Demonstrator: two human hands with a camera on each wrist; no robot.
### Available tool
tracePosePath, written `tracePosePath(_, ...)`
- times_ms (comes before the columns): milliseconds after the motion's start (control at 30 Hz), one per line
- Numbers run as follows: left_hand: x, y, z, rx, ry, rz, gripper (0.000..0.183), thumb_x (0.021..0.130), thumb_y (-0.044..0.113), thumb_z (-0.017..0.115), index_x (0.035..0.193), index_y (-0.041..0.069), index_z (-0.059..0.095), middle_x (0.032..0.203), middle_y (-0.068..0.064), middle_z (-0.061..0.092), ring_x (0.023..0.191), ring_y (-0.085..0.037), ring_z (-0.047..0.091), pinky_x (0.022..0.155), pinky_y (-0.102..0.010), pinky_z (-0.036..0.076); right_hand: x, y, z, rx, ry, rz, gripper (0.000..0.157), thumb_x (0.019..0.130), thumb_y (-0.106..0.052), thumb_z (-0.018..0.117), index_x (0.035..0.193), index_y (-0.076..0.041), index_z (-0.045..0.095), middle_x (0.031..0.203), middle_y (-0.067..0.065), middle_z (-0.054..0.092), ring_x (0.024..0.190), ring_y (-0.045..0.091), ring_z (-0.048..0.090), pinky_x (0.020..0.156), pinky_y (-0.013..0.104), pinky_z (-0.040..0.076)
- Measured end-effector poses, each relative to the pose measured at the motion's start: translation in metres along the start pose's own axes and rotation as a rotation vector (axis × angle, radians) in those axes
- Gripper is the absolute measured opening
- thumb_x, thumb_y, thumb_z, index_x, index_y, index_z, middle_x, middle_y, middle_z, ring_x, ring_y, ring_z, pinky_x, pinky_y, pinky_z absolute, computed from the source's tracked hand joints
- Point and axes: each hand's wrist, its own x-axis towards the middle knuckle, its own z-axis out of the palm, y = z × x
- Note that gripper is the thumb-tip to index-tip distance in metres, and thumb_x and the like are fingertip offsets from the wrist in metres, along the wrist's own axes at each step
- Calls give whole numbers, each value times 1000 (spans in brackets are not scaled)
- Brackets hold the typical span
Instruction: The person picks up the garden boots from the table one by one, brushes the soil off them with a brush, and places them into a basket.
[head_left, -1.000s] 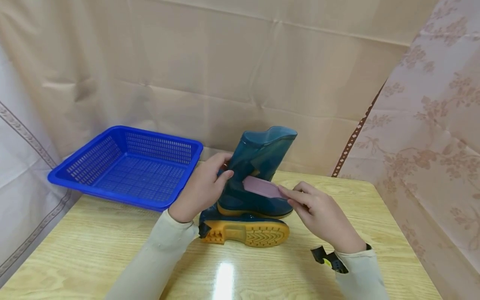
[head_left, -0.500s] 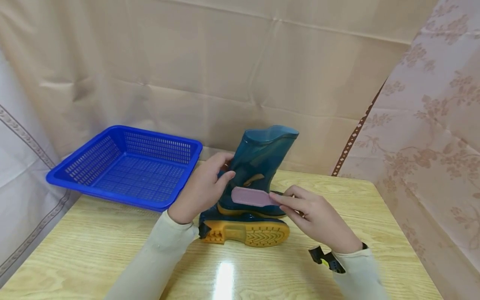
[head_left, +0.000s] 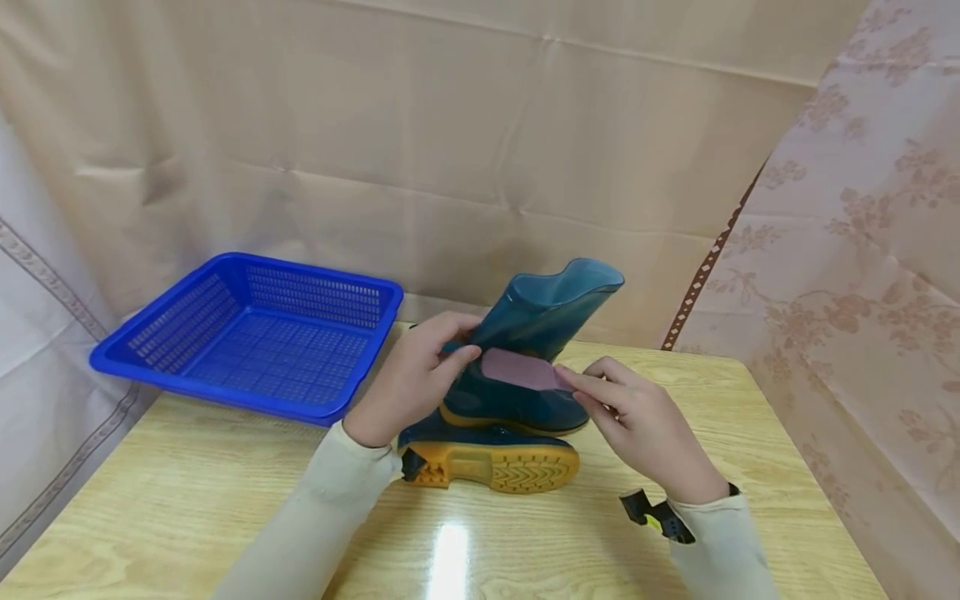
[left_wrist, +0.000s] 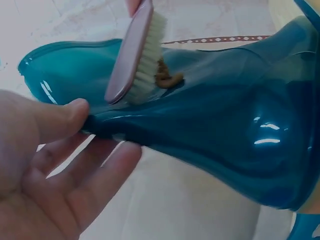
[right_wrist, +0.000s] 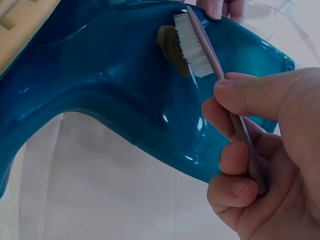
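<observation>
My left hand (head_left: 416,367) grips the back edge of a dark teal rubber rain boot (head_left: 536,329), thumb on the near side. The boot stands on its yellow sole, its shaft leaning right. Between the thumb and fingers of my right hand (head_left: 637,421) is a mauve scrub brush (head_left: 519,370). In the right wrist view, white bristles (right_wrist: 194,47) press on the shaft at a brown smear (right_wrist: 172,47). The left wrist view shows this brown clump (left_wrist: 167,79) beside the bristles. In front, a second boot (head_left: 491,467) lies on its side, yellow sole facing me.
A blue plastic basket (head_left: 367,379) with slotted walls stands to the left on the wooden table (head_left: 735,442). Behind the table hangs a beige curtain (head_left: 337,108), with a flowered pink cloth (head_left: 862,225) along the right side.
The brush has gone down along the shaft and back up. The held boot's top has tipped to the right, with my left hand shifting slightly right. Basket and second boot stay put.
</observation>
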Motion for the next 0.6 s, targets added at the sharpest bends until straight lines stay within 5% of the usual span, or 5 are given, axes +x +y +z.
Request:
tracePosePath(233,0,-6,3,-18,65,-50,33,101,14,67,134,15,67,122,1,68,105,-13,65,82,-36,58,0,1,3,-80,-16,-10,48,90,1,77,134,-16,71,95,-5,62,65,3,44,54,19,40)
tracePosePath(600,3,-8,3,10,52,-90,34,101,15,68,136,16,65,122,1,67,108,-14,64,89,-40,57,-5,5,-1,-127,-90,57,38,92,-2,76,127,-17,76,90,-10,58,62,1,40,52,20,36)
